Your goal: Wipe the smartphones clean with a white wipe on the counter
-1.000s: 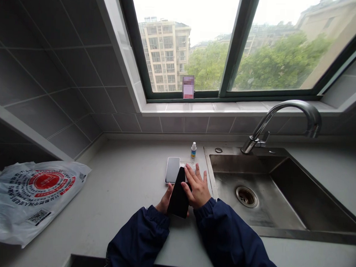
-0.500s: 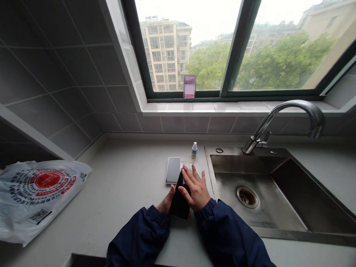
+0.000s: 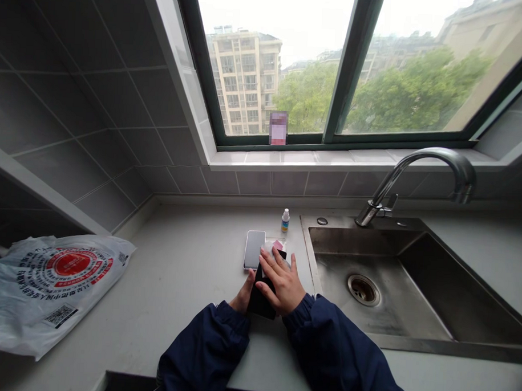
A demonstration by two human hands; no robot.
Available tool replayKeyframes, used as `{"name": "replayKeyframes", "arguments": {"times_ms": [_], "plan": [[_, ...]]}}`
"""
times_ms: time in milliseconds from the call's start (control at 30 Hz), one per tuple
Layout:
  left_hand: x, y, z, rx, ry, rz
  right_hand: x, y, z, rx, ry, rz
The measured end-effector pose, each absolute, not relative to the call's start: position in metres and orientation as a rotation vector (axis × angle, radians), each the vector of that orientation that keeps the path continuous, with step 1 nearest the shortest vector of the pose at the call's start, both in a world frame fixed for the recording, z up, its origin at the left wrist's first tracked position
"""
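Note:
My left hand (image 3: 242, 294) grips a black phone (image 3: 260, 303) by its left edge, the thumb along the side and the other fingers hidden beneath. Across the phone's upper face lies my right hand (image 3: 284, 283), flat with fingers stretched out; whether anything is under its palm I cannot tell. Just beyond the hands, a white-edged phone with a grey face (image 3: 254, 248) rests on the counter. Beside it is a clear, flat case or box (image 3: 281, 242), partly covered by my right fingers, with a pink patch showing. A small white-capped bottle (image 3: 285, 221) stands upright behind them.
A steel sink (image 3: 393, 341) with a chrome faucet (image 3: 383, 188) is at the right. On the left of the counter (image 3: 177, 261) lies a white plastic bag (image 3: 29, 318) with red and black print. A window sill (image 3: 348, 157) runs along the back.
My right hand has slid slightly left and towards me over the black phone. The phone's upper right corner and the pink patch beyond it now show.

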State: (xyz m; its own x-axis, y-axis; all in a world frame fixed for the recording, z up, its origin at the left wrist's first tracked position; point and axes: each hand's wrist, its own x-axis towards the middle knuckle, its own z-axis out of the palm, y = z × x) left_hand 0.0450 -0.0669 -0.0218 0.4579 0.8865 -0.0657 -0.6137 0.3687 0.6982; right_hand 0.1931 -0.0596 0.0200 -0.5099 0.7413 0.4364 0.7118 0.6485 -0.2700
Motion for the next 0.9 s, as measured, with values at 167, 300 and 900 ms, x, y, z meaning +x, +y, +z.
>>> {"name": "replayKeyframes", "arguments": {"times_ms": [167, 300, 900], "plan": [[0.048, -0.065, -0.011, 0.653, 0.47, 1.119, 0.191, -0.063, 0.021, -1.067, -2.406, 0.113], [0.048, -0.065, -0.004, 0.601, 0.57, 1.152, 0.188, -0.065, 0.021, -1.027, -2.445, 0.148], [0.042, -0.07, -0.012, 0.612, 0.461, 0.916, 0.196, -0.055, 0.018, -1.271, -2.242, 0.103]]}}
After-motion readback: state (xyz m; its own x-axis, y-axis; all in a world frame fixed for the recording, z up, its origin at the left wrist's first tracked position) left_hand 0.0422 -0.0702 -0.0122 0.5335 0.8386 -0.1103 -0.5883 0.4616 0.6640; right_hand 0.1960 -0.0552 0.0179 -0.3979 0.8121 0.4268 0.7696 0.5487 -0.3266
